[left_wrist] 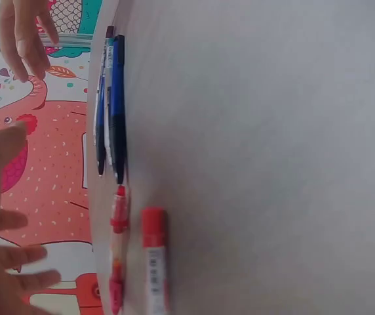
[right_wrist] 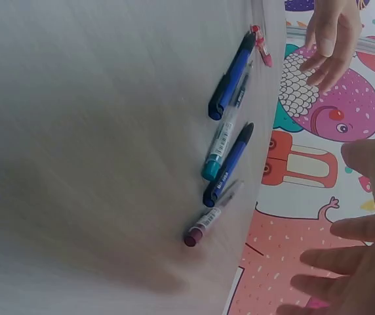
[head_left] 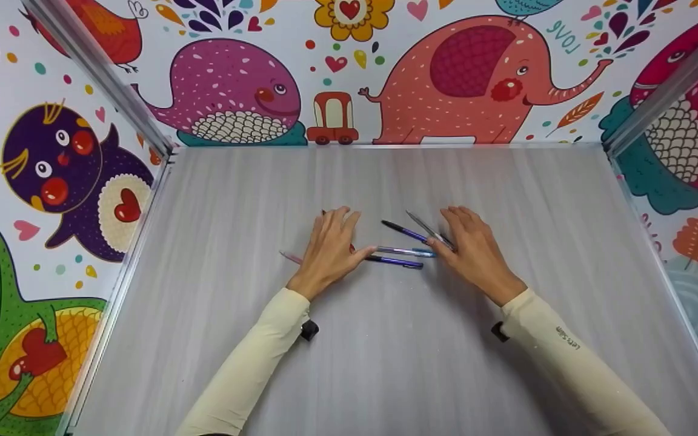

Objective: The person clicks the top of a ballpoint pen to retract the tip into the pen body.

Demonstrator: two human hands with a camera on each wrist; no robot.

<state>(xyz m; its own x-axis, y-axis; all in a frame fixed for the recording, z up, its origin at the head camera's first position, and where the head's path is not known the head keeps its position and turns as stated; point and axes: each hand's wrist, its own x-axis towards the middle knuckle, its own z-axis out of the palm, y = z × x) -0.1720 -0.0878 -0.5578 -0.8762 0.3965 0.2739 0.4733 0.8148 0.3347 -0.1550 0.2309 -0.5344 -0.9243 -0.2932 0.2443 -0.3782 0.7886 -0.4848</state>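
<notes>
My left hand [head_left: 331, 248] hovers over the left end of a loose group of pens, fingers spread and nothing gripped. Beneath it lie a red-capped pen [left_wrist: 155, 262] and a slim red-and-clear pen [left_wrist: 118, 220], largely hidden in the head view. Across from it, my right hand [head_left: 476, 251] has its fingers loosely extended, close by the pens' right ends. Between the hands are a blue pen [head_left: 396, 261], a clear pen with a teal cap [right_wrist: 217, 151], a second blue pen [right_wrist: 232, 164] with a black tip, and a clear pen with a maroon cap [right_wrist: 204, 226].
The pens lie on a grey wood-grain table [head_left: 361, 363]. Printed cartoon panels stand along its back and sides, with a metal post [head_left: 106, 79] at the back left and another post [head_left: 664, 85] at the back right.
</notes>
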